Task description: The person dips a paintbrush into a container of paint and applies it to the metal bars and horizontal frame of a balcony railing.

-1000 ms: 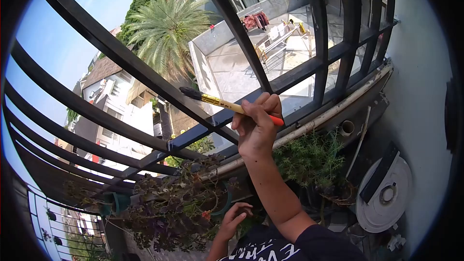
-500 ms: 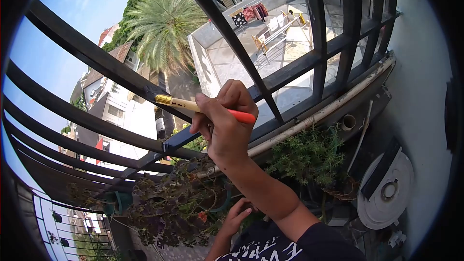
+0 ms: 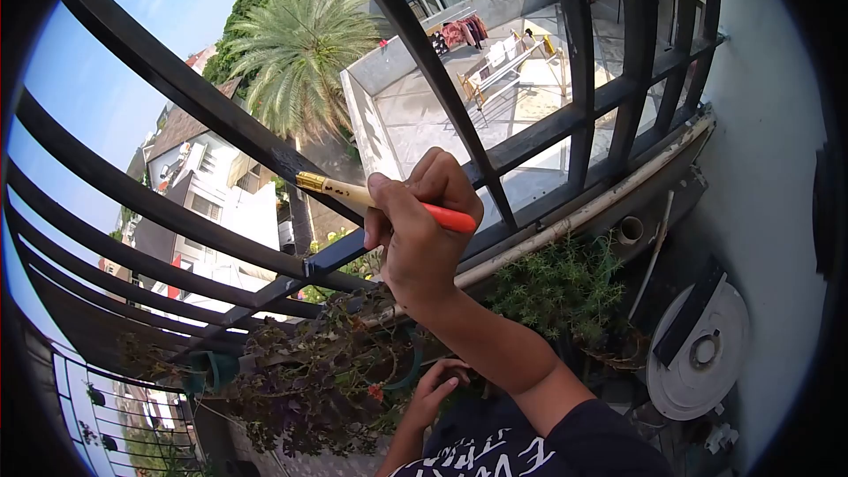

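My right hand [image 3: 427, 230] is closed around a paintbrush [image 3: 340, 192] with a cream and orange-red handle and a gold-coloured ferrule. The brush's tip lies against a dark metal bar [image 3: 234, 128] of the railing; its bristles are hard to make out against the dark bar. Below it, a dark crossbar [image 3: 340, 252] runs past my wrist. Lower down, near my body, my left hand [image 3: 435, 387] has its fingers apart and slightly curled, with nothing visible in it, close to the plants.
Leafy plants [image 3: 300, 362] and a green bush [image 3: 556, 287] grow along the railing's foot. A beige pipe [image 3: 583, 212] runs beside it. A round pale disc [image 3: 707, 380] leans at the right near a wall [image 3: 768, 212]. A green pot [image 3: 212, 371] is at lower left.
The view has shifted slightly. My right hand and the brush have moved a little to the right in the picture, with the tip still at the same bar. My left hand looks almost unchanged.
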